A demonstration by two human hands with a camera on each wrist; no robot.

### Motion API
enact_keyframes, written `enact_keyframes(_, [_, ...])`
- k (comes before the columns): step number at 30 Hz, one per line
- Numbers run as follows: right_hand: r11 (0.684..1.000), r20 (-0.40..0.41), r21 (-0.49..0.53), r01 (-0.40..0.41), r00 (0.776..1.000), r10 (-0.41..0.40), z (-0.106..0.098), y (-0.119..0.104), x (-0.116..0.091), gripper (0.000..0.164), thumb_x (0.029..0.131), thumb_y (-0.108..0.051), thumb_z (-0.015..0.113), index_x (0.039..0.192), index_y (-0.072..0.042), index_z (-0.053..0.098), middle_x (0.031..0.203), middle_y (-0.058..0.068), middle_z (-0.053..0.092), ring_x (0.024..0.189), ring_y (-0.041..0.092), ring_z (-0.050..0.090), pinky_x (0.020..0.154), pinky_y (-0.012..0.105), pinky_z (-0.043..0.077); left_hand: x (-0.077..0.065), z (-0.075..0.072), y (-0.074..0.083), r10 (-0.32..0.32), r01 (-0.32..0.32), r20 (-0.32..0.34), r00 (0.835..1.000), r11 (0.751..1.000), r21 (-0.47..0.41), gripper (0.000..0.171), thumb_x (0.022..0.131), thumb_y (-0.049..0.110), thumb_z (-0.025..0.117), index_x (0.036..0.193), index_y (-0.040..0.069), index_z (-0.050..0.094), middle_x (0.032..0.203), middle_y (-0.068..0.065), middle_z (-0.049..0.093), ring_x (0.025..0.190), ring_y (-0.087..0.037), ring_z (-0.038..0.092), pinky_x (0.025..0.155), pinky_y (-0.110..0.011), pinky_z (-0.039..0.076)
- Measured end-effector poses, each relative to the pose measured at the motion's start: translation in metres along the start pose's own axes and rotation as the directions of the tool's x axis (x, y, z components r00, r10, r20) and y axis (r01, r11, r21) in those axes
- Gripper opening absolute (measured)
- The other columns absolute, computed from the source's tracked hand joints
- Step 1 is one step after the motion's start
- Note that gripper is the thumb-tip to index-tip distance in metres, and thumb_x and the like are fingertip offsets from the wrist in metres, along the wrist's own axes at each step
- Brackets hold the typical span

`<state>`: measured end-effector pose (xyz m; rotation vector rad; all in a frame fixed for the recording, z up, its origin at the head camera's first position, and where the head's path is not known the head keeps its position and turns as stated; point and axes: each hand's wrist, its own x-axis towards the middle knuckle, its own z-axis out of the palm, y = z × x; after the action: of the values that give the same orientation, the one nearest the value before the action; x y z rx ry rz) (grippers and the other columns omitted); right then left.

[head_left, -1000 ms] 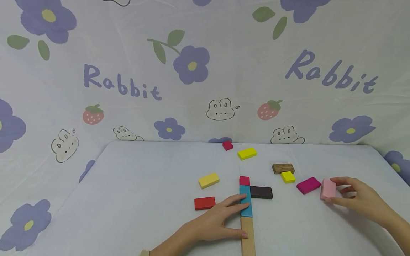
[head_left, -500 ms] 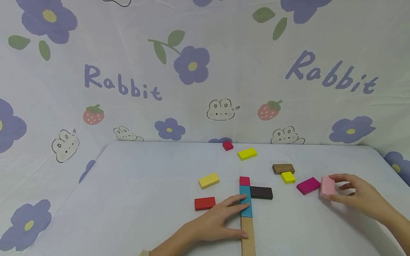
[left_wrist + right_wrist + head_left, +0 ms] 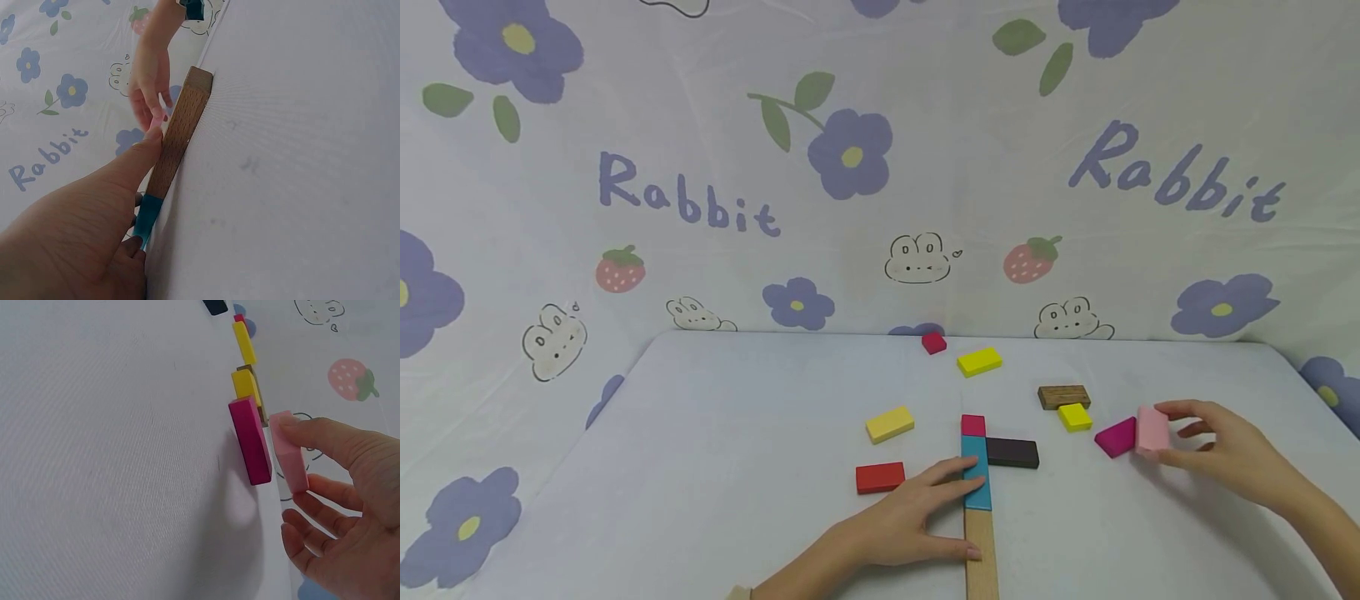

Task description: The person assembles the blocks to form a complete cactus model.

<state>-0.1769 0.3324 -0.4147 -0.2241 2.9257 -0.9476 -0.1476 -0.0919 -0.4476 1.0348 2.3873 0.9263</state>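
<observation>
My right hand (image 3: 1232, 450) pinches a pink block (image 3: 1152, 431) between thumb and fingers, raised over the table in the right wrist view. Right beside it lies a magenta block (image 3: 1116, 437), partly overlapped by the pink one in the head view. My left hand (image 3: 910, 512) rests against a line of blocks with fingers spread. Its fingertips touch a blue block (image 3: 977, 493), and its thumb lies on a long natural wood block (image 3: 181, 134). A small red-pink block (image 3: 973, 425) stands at the far end of the line. From the blue block's right side a black block (image 3: 1012, 452) sticks out.
Around the line lie a red block (image 3: 880, 477), a pale yellow block (image 3: 890, 424), a bright yellow block (image 3: 980, 362) and a small crimson block (image 3: 934, 342). A dark brown wood block (image 3: 1063, 397) touches a small yellow block (image 3: 1075, 417). A printed cloth (image 3: 850, 233) hangs behind.
My right hand has lifted the pink block and carried it left, so it now overlaps the magenta block in the head view. The left hand has stayed in place.
</observation>
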Motion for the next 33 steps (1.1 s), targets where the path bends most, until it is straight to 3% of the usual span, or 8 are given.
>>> enact_keyframes(4, [1.000, 0.017, 0.001, 0.000, 1.000, 0.000, 0.001, -0.005, 0.003, 0.074, 0.091, -0.028, 0.085, 0.144, 0.010, 0.050, 0.137, 0.036, 0.055, 0.111, 0.047, 0.061, 0.072, 0.028, 0.057, 0.000, 0.000, -0.001, 0.006, -0.006, -0.001, 1.000, 1.000, 0.002, 0.074, 0.102, 0.048, 0.069, 0.165, 0.024, 0.038, 0.174, 0.006, 0.025, 0.156, -0.015, 0.032, 0.123, -0.042, 0.039])
enact_keyframes(11, [0.999, 0.006, 0.012, 0.042, 0.999, -0.042, 0.004, -0.016, 0.009, 0.070, 0.090, -0.023, 0.086, 0.142, 0.011, 0.052, 0.136, 0.035, 0.057, 0.110, 0.044, 0.062, 0.072, 0.018, 0.053, -0.001, -0.001, 0.000, 0.009, -0.009, -0.002, 1.000, 1.000, 0.001, 0.074, 0.102, 0.047, 0.069, 0.165, 0.024, 0.038, 0.174, 0.006, 0.025, 0.156, -0.015, 0.031, 0.124, -0.042, 0.038])
enact_keyframes(33, [0.991, 0.017, 0.078, 0.113, 0.993, -0.115, 0.023, -0.043, 0.026, 0.064, 0.089, -0.020, 0.086, 0.138, 0.007, 0.057, 0.127, 0.026, 0.064, 0.105, 0.033, 0.064, 0.071, 0.022, 0.056, -0.002, -0.001, 0.001, 0.022, -0.022, -0.001, 1.000, 1.000, 0.009, 0.074, 0.102, 0.048, 0.068, 0.165, 0.023, 0.038, 0.174, 0.005, 0.025, 0.156, -0.015, 0.031, 0.123, -0.041, 0.039])
